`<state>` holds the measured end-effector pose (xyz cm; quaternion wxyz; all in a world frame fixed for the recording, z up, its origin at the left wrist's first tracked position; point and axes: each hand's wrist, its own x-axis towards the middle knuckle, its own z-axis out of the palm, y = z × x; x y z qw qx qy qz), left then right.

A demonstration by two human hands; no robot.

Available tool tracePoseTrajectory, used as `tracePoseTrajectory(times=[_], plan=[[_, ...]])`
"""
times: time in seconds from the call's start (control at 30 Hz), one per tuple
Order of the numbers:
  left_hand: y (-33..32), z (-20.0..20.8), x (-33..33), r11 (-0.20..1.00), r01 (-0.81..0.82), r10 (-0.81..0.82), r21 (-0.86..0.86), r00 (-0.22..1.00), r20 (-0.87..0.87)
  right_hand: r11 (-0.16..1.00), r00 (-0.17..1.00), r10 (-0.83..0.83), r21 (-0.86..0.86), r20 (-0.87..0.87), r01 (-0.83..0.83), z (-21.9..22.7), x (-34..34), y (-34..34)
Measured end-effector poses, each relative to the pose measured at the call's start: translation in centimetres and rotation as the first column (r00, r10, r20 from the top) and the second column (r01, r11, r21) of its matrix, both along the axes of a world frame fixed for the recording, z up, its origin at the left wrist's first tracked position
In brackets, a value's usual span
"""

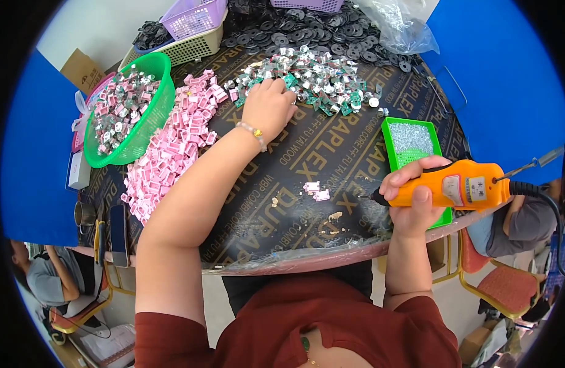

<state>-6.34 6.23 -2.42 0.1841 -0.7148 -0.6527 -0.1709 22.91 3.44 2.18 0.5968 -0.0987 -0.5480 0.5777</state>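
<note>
Head view: your dark table (267, 190) is crowded. That metal-and-green heap (322, 83) has your left hand (267, 110) at its near edge; can't tell if the fingers pinch anything. Your green tray (408, 157) sits partly hidden behind the orange screwdriver (445, 190) gripped in your right hand (412, 216); a low swing might tip the tray. Two pink pieces (321, 195) lie loose nearby; careless dragging could scatter them.

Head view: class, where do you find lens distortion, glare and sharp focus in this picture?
In the head view, black corners frame a rounded image, and the red-seated chair at right looks tilted near the rim; in the head view, bright highlights show on the clear plastic bag; also in the head view, the orange electric screwdriver in the right hand looks fairly sharp.
</note>
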Motion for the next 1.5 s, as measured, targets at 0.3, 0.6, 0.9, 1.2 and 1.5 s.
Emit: tracePoseTrajectory(times=[0.3, 0.6, 0.9, 1.2, 1.5], plan=[[1.8, 1.1, 0.1, 0.988, -0.123, 0.145, -0.094, 0.945, 0.294, 0.998, 0.997, -0.064, 0.031, 0.041, 0.063, 0.1, -0.1, 0.0], [-9.6, 5.2, 1.9, 0.947, 0.109, 0.107, -0.304, 0.782, 0.614, 0.998, 0.998, -0.058, 0.02, 0.011, 0.058, 0.2, 0.9, -0.1], [-13.7, 3.2, 2.8, 0.946, 0.228, -0.15, -0.232, 0.938, 0.313, 0.998, 0.999, -0.035, 0.043, 0.018, 0.035, 1.0, 1.1, -1.3], [-12.3, 1.6, 2.7, 0.895, 0.361, -0.226, -0.26, 0.872, 0.434, 0.989, 0.991, -0.124, 0.093, 0.045, 0.119, 1.7, 2.5, -0.9], [-13.4, 2.0, 8.3, 0.786, 0.487, 0.241, -0.38, 0.326, 0.914, 0.997, 1.0, 0.011, 0.07, -0.029, -0.009, 2.1, 0.6, -0.1]])
